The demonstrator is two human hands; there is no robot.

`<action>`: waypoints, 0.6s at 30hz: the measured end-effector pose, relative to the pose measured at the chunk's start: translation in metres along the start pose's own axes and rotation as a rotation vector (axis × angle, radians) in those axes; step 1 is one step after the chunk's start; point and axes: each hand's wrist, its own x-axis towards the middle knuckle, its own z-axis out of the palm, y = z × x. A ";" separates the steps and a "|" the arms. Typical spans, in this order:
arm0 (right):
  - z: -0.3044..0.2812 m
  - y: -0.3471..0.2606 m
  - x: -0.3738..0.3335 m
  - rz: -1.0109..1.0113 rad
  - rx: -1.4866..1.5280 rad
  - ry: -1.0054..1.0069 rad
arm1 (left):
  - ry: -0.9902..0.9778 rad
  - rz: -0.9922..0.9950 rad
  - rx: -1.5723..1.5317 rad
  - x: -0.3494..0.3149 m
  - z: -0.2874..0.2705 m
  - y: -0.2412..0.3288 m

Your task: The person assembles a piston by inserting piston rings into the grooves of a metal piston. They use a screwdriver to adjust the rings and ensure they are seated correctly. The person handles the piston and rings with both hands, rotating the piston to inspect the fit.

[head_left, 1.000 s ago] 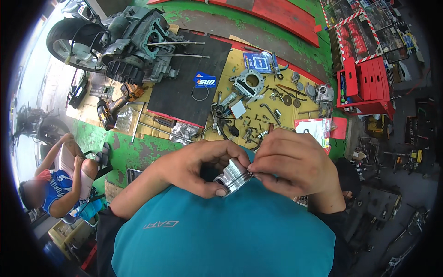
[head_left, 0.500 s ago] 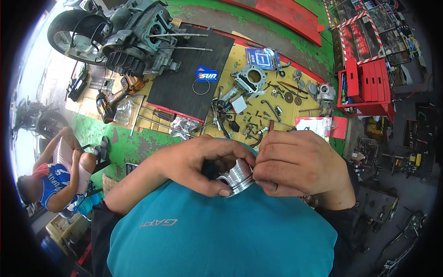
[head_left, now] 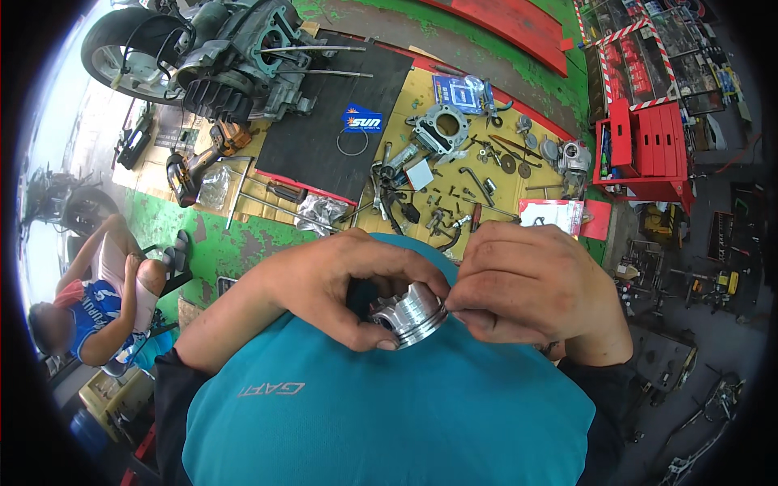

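Note:
A silver piston point(head_left: 415, 317) is held close in front of my chest. My left hand point(head_left: 340, 287) grips it between the thumb and curled fingers, with the grooved edge turned toward my right side. Against that grooved edge, my right hand point(head_left: 531, 287) is closed in a pinch, fingertips touching or nearly touching the piston. Whatever lies between those fingertips is too small or hidden to make out. Beyond my hands, a thin metal ring point(head_left: 352, 143) lies on the black mat point(head_left: 324, 154) beside a blue card point(head_left: 361, 120).
Bolts, gears and tools cover the yellow cardboard point(head_left: 454, 190), with a cylinder block point(head_left: 442, 130) among them. An engine with a wheel point(head_left: 243, 65) stands at far left, near a cordless drill point(head_left: 203, 162). A seated person point(head_left: 105, 308) is at left; a red tool chest point(head_left: 648, 150) stands at right.
The piston has tilted slightly and shows more of its underside and grooves. My right hand has shifted a little along its edge, fingers still pinched.

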 end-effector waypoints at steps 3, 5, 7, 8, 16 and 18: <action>0.003 -0.007 -0.005 0.086 -0.012 0.002 | 0.032 -0.051 0.026 -0.003 0.001 0.008; 0.004 -0.009 -0.009 0.113 -0.016 0.007 | 0.041 -0.077 0.015 -0.004 0.001 0.010; 0.003 -0.009 -0.012 0.118 -0.006 0.008 | 0.040 -0.058 0.021 -0.004 0.001 0.010; 0.003 -0.008 -0.013 0.125 -0.007 0.004 | 0.037 -0.048 0.024 -0.004 0.001 0.009; 0.013 0.010 -0.013 0.136 0.170 0.027 | 0.022 -0.039 -0.012 -0.010 -0.001 0.000; 0.016 0.019 -0.013 0.083 0.230 0.054 | 0.018 -0.056 -0.039 -0.011 -0.001 0.000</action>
